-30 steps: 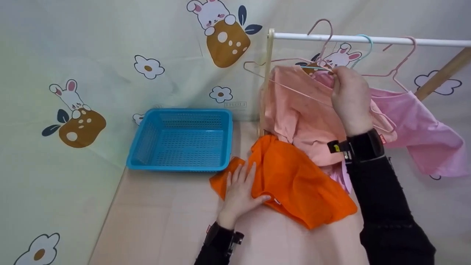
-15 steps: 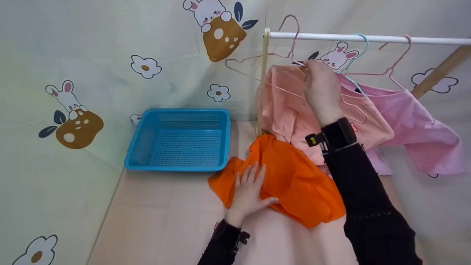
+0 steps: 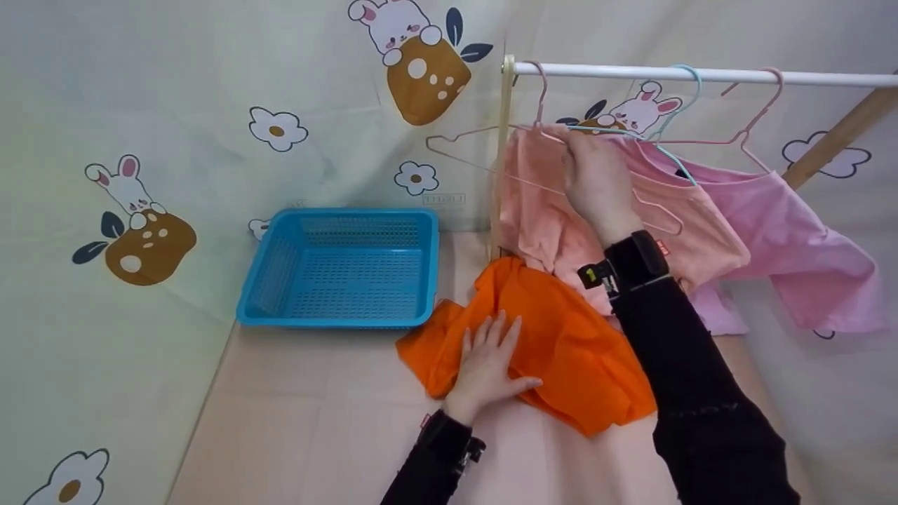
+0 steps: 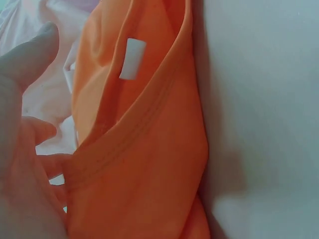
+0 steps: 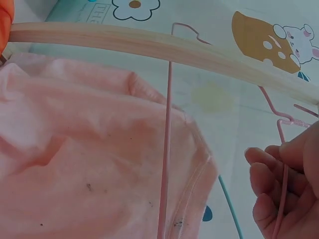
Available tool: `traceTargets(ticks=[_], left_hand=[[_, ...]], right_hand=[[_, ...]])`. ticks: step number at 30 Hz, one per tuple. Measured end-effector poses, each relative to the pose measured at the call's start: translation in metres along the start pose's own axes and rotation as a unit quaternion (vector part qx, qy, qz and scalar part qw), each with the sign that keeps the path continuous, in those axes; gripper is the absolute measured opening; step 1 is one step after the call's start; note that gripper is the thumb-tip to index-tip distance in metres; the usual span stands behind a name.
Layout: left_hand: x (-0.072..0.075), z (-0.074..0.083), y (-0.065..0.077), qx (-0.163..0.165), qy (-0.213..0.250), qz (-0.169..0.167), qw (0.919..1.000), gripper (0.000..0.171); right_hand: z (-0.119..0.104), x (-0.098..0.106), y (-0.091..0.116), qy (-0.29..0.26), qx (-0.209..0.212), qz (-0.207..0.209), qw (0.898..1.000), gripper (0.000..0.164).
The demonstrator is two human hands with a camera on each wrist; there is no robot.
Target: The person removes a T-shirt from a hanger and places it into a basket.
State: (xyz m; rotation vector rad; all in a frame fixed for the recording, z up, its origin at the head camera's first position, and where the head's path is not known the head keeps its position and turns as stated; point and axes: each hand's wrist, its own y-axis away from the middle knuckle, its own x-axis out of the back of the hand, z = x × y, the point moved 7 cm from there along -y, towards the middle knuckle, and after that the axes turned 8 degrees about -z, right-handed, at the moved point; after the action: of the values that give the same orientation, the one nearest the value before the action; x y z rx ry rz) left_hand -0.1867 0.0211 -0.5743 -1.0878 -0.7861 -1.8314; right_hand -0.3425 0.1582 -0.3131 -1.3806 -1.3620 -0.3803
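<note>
My right hand (image 3: pixel 600 182) pinches the shoulder wire of a bare pink clothes hanger (image 3: pixel 541 105) whose hook sits over the white rail (image 3: pixel 610 71) at its left end. In the right wrist view, the fingers curl round the thin pink wire close below the hook's neck. Behind it a peach shirt (image 3: pixel 701 228) hangs on a teal hanger (image 3: pixel 696 95). Lower down, my left hand (image 3: pixel 489 368) rests with spread fingers on an orange shirt (image 3: pixel 568 351), which lies crumpled on the table. A white tag (image 4: pixel 133 59) shows inside its neckline in the left wrist view.
A blue perforated basket (image 3: pixel 337 322) stands left of the orange shirt with nothing in it. Farther right, a lilac-pink shirt (image 3: pixel 828 273) hangs from another pink hanger (image 3: pixel 761 116). The rack's wooden post (image 3: pixel 504 140) rises beside the rail's left end.
My right hand has moved left and slightly down with the hanger, whose hook now sits on the rail at the left end. My left hand has slid a little right across the orange shirt.
</note>
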Motion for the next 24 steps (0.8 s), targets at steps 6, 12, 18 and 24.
traceTargets(ticks=[6, 12, 18, 24], left_hand=[[-0.007, 0.009, -0.014, 0.004, -0.044, -0.016, 0.9989, 0.109], [-0.02, 0.012, -0.028, 0.005, -0.065, -0.016, 0.9977, 0.114], [-0.036, 0.006, -0.035, 0.035, -0.057, -0.041, 0.9969, 0.116], [-0.051, -0.003, -0.032, 0.075, -0.072, -0.095, 0.9901, 0.115]], right_hand=[[-0.006, 0.003, 0.017, 0.018, 0.05, 0.058, 0.997, 0.049], [-0.009, -0.004, 0.041, 0.044, 0.077, 0.07, 0.994, 0.063], [-0.009, -0.016, 0.064, 0.049, 0.098, 0.075, 0.991, 0.064], [-0.007, -0.025, 0.085, 0.01, 0.129, 0.102, 0.986, 0.058]])
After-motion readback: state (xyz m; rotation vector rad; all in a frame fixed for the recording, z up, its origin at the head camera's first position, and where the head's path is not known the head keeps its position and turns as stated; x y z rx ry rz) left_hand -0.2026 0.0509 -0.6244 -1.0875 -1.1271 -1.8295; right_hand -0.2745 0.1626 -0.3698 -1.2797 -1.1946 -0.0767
